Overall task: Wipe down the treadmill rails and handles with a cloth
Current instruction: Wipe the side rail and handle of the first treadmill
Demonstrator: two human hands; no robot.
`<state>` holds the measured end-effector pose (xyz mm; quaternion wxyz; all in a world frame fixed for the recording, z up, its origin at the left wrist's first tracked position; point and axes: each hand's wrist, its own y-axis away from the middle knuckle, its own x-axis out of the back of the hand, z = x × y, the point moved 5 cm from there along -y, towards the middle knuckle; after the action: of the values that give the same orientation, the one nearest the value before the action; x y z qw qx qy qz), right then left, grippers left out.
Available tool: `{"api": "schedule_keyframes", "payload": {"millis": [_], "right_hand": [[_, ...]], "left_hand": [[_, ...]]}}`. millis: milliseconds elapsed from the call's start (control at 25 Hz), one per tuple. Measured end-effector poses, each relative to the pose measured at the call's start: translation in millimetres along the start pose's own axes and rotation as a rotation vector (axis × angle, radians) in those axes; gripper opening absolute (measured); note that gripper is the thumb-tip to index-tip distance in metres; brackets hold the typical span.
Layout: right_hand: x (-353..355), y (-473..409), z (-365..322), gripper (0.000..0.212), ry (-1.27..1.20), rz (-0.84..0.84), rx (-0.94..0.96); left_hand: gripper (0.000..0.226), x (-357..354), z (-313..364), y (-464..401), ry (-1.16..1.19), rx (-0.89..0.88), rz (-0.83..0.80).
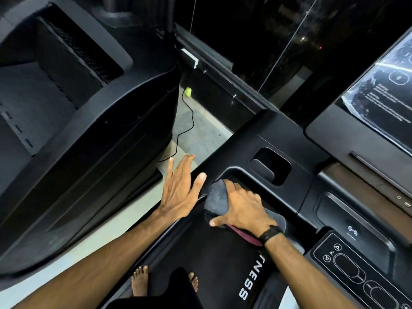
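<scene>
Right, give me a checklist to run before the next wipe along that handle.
1. Cloth in the grip of the right hand: ok, fingers curled over it.
2. Cloth touching the handle: ok, pressed onto its left end.
3. Left hand out of the wiping path: ok, open and flat, left of the cloth.
4. Handle to the right free of things: ok, bare as far as it shows.
5. Feet steady: cannot tell, partly hidden.
6. Handle already clean: cannot tell, too dark.
</scene>
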<state>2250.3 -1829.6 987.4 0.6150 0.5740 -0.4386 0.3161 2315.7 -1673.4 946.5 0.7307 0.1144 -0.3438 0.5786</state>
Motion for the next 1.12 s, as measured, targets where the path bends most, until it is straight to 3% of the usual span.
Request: {"api": "schedule_keyframes", "payload": {"millis": [160, 280, 400, 560, 600, 760, 800, 880, 1000, 1080, 1120], "right_hand": [[-16.8, -16.8, -19.9, 0.089, 0.151, 0.189, -0.16], [-23.1, -8.7, -31.0, 0.057, 0.231, 0.397, -0.161], [-14.6, -15.1, -26.9, 0.046, 0.212, 0.236, -0.1], [1.5, -26.4, -10.7, 0.042, -0.118, -0.105, -0.117], [0.5, -24.7, -12.7, 0.04, -0.109, -0.084, -0.127], [-13.5, -4.3, -31.6, 0.043, 0.218, 0.334, -0.085], [-12.6, -6.8, -32.3, 0.042, 0.216, 0.35, -0.064], [-7.2, -19.1, -23.5, 0.036, 0.103, 0.17, -0.044], [1.9, -32.3, -6.0, 0.041, -0.289, -0.295, -0.077], [0.9, -30.2, -4.0, 0.041, -0.333, -0.344, -0.088], [-0.4, -30.6, -3.8, 0.04, -0.266, -0.237, -0.093]], "left_hand": [[0.085, 1.2, -0.7, -0.6, 0.012, 0.023, 0.016], [0.083, 1.0, -0.9, -0.8, 0.001, 0.027, 0.002], [0.08, -0.3, 1.5, -1.2, -0.02, 0.01, -0.005], [0.077, -1.9, 1.5, -1.2, -0.034, -0.002, -0.023], [0.077, -1.9, 1.9, -0.8, -0.036, -0.005, -0.019], [0.08, -2.1, 0.6, -1.4, -0.034, 0.009, -0.004], [0.079, -3.0, 0.7, -2.6, -0.043, 0.009, -0.009], [0.078, -5.7, 1.6, -1.7, -0.073, -0.007, -0.034], [0.086, -8.8, 2.2, -0.9, -0.137, -0.044, -0.076], [0.087, -9.6, 3.3, -0.7, -0.158, -0.05, -0.081], [0.088, -9.4, 2.8, -1.9, -0.156, -0.039, -0.071]]}}
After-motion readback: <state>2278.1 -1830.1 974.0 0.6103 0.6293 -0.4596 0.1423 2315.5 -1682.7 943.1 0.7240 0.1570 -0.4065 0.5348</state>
